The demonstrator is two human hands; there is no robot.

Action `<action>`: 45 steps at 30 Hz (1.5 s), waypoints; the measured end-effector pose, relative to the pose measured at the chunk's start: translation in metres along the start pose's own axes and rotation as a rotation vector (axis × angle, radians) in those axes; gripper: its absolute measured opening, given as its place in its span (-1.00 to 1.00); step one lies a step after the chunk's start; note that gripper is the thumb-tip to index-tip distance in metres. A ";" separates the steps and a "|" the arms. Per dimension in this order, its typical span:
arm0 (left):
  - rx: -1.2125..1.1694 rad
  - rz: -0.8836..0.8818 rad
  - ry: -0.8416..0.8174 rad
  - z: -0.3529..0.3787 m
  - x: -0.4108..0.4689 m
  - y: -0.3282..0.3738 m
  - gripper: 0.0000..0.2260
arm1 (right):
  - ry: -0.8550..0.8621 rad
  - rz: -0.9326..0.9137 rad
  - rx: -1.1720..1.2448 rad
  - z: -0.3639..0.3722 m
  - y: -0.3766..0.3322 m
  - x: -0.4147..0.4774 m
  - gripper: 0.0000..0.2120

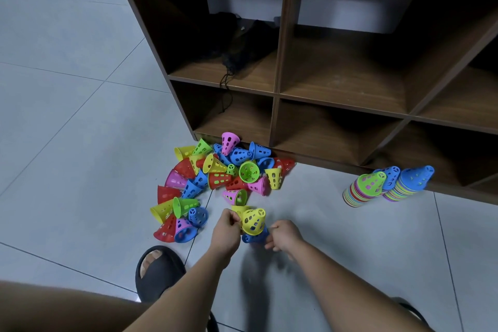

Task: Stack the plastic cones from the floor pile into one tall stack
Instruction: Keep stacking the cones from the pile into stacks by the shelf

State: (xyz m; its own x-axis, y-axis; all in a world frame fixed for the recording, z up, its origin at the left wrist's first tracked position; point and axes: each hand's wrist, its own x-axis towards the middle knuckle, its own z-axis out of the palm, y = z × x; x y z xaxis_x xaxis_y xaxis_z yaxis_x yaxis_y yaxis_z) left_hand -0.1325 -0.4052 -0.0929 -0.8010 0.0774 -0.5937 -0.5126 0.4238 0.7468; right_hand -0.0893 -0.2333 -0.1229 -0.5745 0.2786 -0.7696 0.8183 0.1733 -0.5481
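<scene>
Left hand (226,229): fingers (231,219) pinch yellow cone (253,221)
Right hand (285,234): fingers grip blue cone (253,238) beneath it
Cone pile (215,172): floor (80,143), beyond fingers

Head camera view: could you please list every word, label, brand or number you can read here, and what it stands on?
None: no readable text shows anywhere in this view.
Floor pile cones, the yellow cone the left hand grips and the blue cone the right hand grips: only holes, no print.
Cone stacks, wooden shelf, black slipper: no label or brand visible.
</scene>
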 end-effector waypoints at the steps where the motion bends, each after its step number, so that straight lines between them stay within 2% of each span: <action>1: 0.009 -0.007 0.010 0.000 0.001 -0.003 -0.86 | -0.001 -0.001 -0.001 -0.001 -0.001 0.000 -0.82; 6: 0.038 -0.041 0.042 -0.002 0.002 -0.006 -0.85 | 0.013 0.011 0.008 -0.010 -0.003 0.000 -0.82; 8: -0.027 -0.060 0.005 -0.002 0.002 -0.005 -0.87 | -0.010 0.016 0.018 -0.011 -0.002 0.001 -0.84; 12: -0.253 -0.131 -0.080 0.001 0.001 0.002 -0.83 | -0.214 0.100 0.168 -0.006 -0.002 -0.002 -0.90; 16: -0.310 -0.108 -0.080 0.005 0.005 0.008 -0.83 | -0.331 0.174 0.304 0.004 0.001 -0.002 -0.81; 19: -0.302 -0.096 -0.073 0.003 0.005 0.010 -0.80 | -0.277 0.132 0.306 0.009 0.002 0.003 -0.70; 23: -0.233 -0.090 -0.075 -0.002 0.004 -0.001 -0.79 | -0.147 0.116 0.243 0.008 0.004 0.009 -0.44; 26: -0.129 -0.057 -0.025 -0.003 0.006 -0.014 -0.81 | -0.109 0.105 0.122 0.004 0.005 0.005 -0.53; 30: -0.030 -0.080 -0.004 -0.001 0.010 -0.025 -0.86 | -0.087 0.081 0.116 -0.002 0.000 -0.005 -0.74; 34: 0.059 -0.093 -0.022 -0.002 0.013 -0.027 -0.86 | -0.032 0.045 0.103 -0.007 0.000 0.002 -0.73; 40: 0.114 -0.092 0.182 -0.030 0.034 -0.035 -0.85 | 0.051 -0.072 0.019 -0.016 -0.019 0.021 -0.74; 45: 0.239 -0.034 0.380 -0.061 0.043 -0.031 -0.77 | 0.106 -0.212 -0.142 -0.026 -0.032 0.056 -0.76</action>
State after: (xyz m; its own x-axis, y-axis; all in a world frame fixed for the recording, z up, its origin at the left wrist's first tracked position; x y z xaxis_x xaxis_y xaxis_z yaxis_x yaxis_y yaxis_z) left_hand -0.1702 -0.4702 -0.1237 -0.8646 -0.2581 -0.4312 -0.4904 0.6201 0.6123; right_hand -0.1467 -0.1990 -0.1401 -0.7341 0.3177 -0.6001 0.6788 0.3668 -0.6362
